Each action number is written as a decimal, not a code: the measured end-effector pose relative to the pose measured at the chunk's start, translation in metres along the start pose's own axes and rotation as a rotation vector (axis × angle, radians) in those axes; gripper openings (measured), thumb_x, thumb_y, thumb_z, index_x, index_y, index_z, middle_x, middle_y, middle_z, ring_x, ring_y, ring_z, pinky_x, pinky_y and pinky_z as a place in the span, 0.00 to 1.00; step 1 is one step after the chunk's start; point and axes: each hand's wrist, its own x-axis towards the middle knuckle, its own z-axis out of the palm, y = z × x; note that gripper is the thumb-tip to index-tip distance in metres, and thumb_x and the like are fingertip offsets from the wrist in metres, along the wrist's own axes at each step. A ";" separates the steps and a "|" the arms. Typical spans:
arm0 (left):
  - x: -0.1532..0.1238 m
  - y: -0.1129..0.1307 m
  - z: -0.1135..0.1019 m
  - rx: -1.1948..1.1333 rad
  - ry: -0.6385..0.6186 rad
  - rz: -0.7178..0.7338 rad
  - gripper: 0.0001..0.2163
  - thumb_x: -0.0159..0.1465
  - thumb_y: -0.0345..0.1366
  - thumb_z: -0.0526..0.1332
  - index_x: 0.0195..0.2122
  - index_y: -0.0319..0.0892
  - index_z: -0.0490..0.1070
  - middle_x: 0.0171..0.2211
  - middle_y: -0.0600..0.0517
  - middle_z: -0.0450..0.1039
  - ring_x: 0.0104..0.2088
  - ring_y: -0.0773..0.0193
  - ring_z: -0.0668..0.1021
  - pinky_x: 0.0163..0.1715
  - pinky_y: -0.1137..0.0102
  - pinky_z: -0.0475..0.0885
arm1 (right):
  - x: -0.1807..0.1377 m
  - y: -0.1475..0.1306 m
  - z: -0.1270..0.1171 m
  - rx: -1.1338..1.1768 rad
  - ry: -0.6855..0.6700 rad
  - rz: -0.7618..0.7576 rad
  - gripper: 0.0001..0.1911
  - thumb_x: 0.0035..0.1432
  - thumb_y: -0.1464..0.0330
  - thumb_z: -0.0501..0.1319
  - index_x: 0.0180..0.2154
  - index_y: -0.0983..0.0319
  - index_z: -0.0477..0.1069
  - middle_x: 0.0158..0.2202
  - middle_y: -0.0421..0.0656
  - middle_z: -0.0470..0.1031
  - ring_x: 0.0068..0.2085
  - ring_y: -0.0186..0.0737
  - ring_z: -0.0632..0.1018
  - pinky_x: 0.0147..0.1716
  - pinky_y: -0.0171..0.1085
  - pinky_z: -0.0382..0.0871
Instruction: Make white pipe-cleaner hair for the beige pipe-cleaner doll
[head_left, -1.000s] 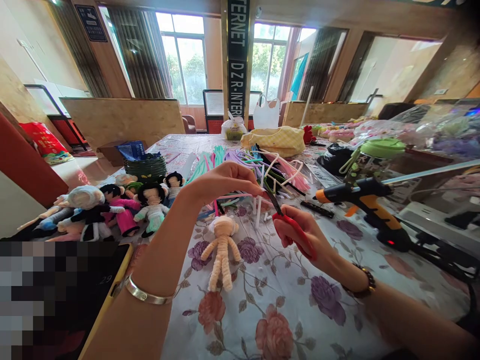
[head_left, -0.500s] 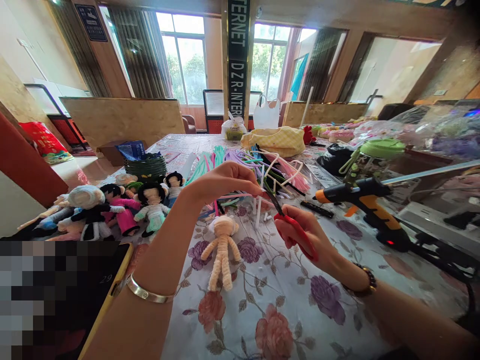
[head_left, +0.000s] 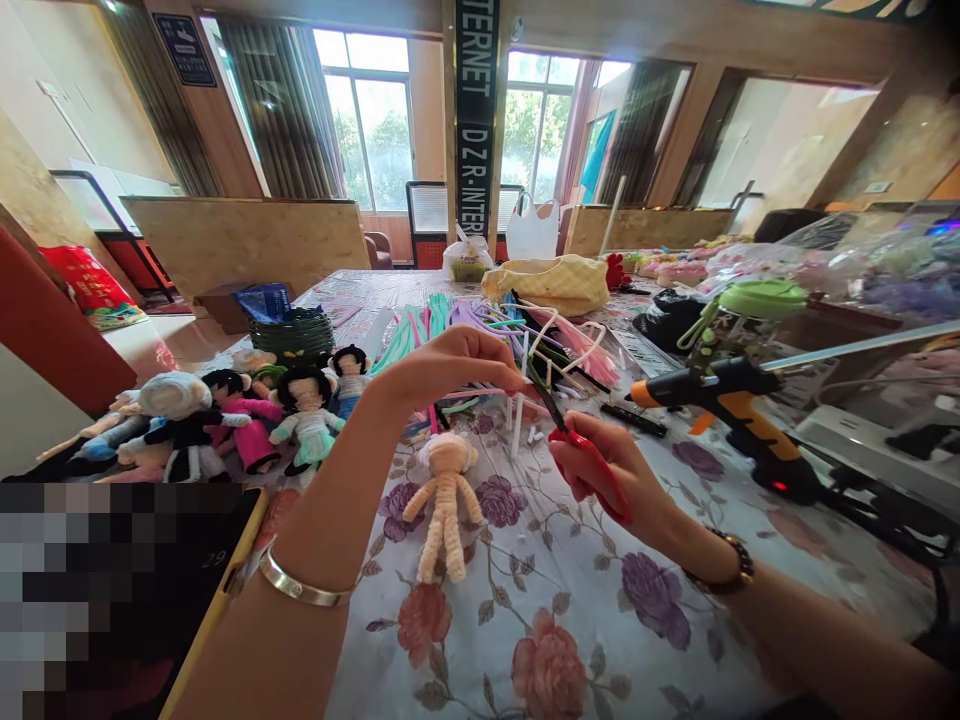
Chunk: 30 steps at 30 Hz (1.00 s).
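Observation:
My left hand [head_left: 450, 365] is raised over the table, its fingertips pinched on a thin pink pipe cleaner [head_left: 480, 393]. My right hand [head_left: 611, 470] grips red-handled scissors [head_left: 581, 455], whose dark blades point up toward the left fingertips and the pipe cleaner. Below the hands a beige pipe-cleaner doll [head_left: 445, 495] lies on the floral tablecloth [head_left: 570, 620]. A heap of coloured pipe cleaners [head_left: 517, 335] lies just beyond my hands.
Several finished dolls [head_left: 247, 415] lie at the left beside stacked dark bowls [head_left: 291, 335]. An orange and black glue gun [head_left: 739, 405] stands at the right, with a green-lidded jar [head_left: 746, 310] behind it. A phone [head_left: 214, 570] lies at the near left edge.

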 end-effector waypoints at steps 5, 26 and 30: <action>0.002 -0.002 0.001 0.003 0.007 -0.012 0.05 0.51 0.34 0.66 0.21 0.40 0.73 0.22 0.56 0.71 0.24 0.74 0.69 0.26 0.76 0.63 | -0.001 0.001 0.000 -0.006 0.010 0.015 0.19 0.54 0.57 0.61 0.23 0.60 0.58 0.17 0.33 0.60 0.17 0.26 0.64 0.15 0.28 0.55; 0.005 -0.005 0.005 -0.034 0.068 0.004 0.05 0.51 0.33 0.66 0.21 0.40 0.72 0.24 0.56 0.73 0.27 0.75 0.72 0.31 0.77 0.66 | 0.000 -0.002 0.000 0.010 0.061 0.026 0.19 0.54 0.57 0.62 0.21 0.60 0.58 0.15 0.33 0.62 0.16 0.26 0.65 0.14 0.28 0.54; 0.006 -0.006 0.005 -0.059 0.049 0.015 0.05 0.52 0.32 0.66 0.21 0.40 0.73 0.23 0.57 0.73 0.26 0.76 0.72 0.30 0.77 0.65 | 0.000 -0.002 0.001 0.019 0.064 0.027 0.19 0.53 0.57 0.62 0.21 0.61 0.59 0.15 0.33 0.62 0.16 0.26 0.65 0.14 0.28 0.54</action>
